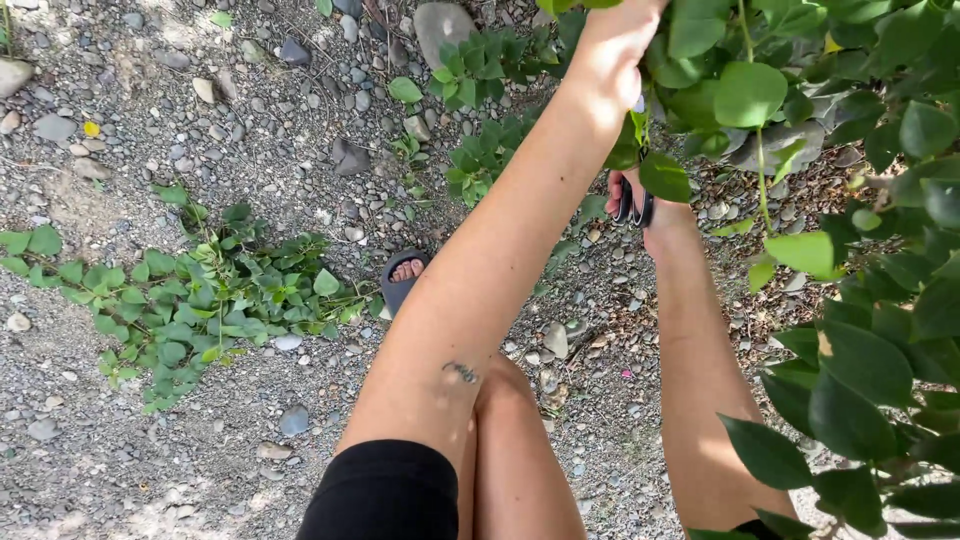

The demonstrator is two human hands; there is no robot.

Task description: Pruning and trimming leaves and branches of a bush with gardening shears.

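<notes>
My left hand [612,45] reaches up into a green leafy shrub [860,250] at the top of the view. It is closed around a leafy branch [640,130], and leaves partly hide its fingers. Just below it, my right hand [655,215] grips black-handled shears [633,205]. Their blades point up toward the same branch and are hidden by leaves. Both forearms run up from the bottom edge of the view.
The ground is gravel with stones [150,120]. A pile of cut leafy branches [190,300] lies on it at the left. My foot in a dark sandal [403,278] stands beside the pile. The shrub fills the right side, and a large grey stone [440,22] lies at the top.
</notes>
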